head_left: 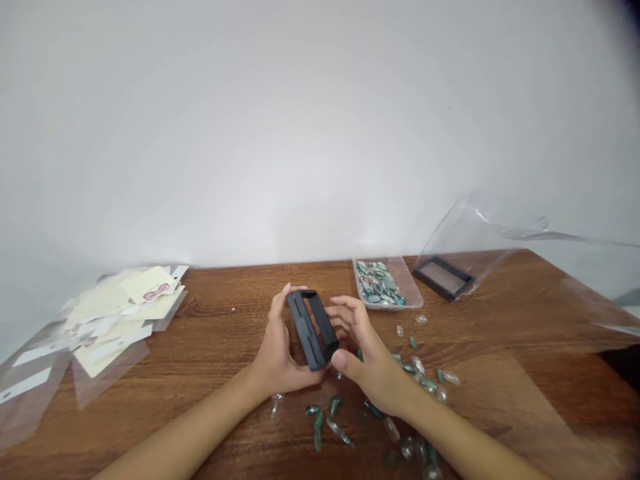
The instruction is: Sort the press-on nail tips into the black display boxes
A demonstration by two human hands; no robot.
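A small black rectangular frame [311, 328], deep-sided with an opening through it, is held tilted above the table. My left hand [280, 357] grips it from the left, fingers at its far end and thumb under the near end. My right hand [367, 353] is curved around its right side, with the thumb at the near corner and fingertips along the right edge. Loose green and clear glass-like pieces [319, 430] lie on the wooden table below and around my hands.
A clear plastic tray [413, 291] of similar pieces stands near the wall. To its right lie another black frame [444, 277] and clear plastic bag [475, 227]. Printed cards in clear sleeves [117, 313] are piled at the left. A white wall [320, 133] rises behind the table.
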